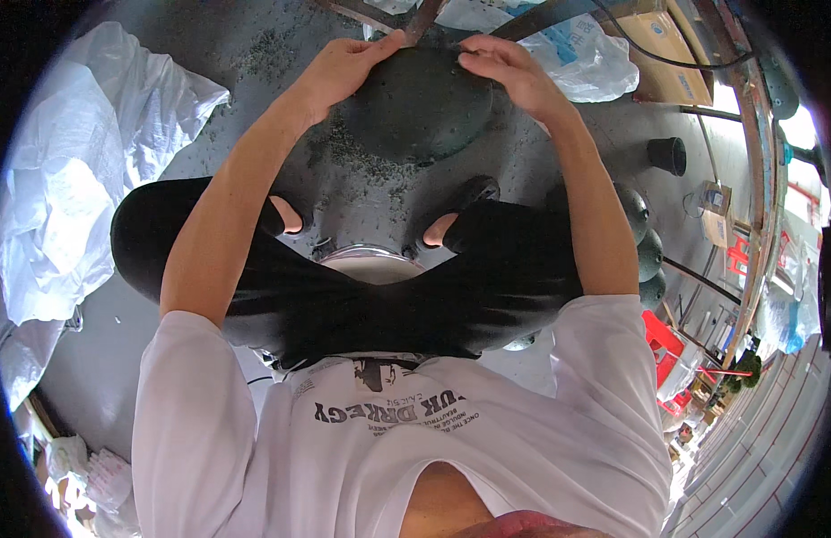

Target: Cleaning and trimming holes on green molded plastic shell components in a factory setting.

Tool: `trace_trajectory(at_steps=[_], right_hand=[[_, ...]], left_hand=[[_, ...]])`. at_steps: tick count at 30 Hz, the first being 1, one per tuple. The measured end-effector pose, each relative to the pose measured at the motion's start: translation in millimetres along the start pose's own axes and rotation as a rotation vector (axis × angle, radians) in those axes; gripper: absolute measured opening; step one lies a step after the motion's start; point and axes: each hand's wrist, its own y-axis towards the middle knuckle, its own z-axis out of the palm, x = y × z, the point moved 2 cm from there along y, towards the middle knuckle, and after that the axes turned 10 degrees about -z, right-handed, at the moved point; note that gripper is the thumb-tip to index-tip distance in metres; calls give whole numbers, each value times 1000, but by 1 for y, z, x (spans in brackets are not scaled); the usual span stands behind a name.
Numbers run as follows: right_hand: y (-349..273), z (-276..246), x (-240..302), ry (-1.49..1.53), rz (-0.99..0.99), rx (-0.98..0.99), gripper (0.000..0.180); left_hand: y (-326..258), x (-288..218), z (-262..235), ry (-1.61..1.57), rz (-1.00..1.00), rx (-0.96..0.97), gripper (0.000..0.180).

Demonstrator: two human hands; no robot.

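A dark green rounded shell (420, 106), dome-like with small dots or holes over it, is up in front of me above the floor. My left hand (351, 70) is closed on its far left edge, thumb along the rim. Gripping the far right edge is my right hand (512, 73), its thumb and fingers bent at the rim. What the fingertips do behind the far edge is hidden. Rusty metal bars (424, 20) meet just beyond the shell.
Dark crumbs (379, 184) lie scattered on the grey floor between my feet. White plastic sacks (61, 188) stand at the left. Several green dotted balls (648, 253) sit beside my right leg. Farther right are a black pot (667, 156), a cardboard box (671, 58) and a red stool (664, 350).
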Motion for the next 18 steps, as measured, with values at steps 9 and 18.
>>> trace_trajectory(at_steps=[9, 18], right_hand=[[-23, -3, -48, 235, 147, -228, 61], [-17, -10, -22, 199, 124, -243, 49]], left_hand=[[-1, 11, -10, -181, -16, 14, 66], [-3, 6, -16, -257, -12, 61, 60]])
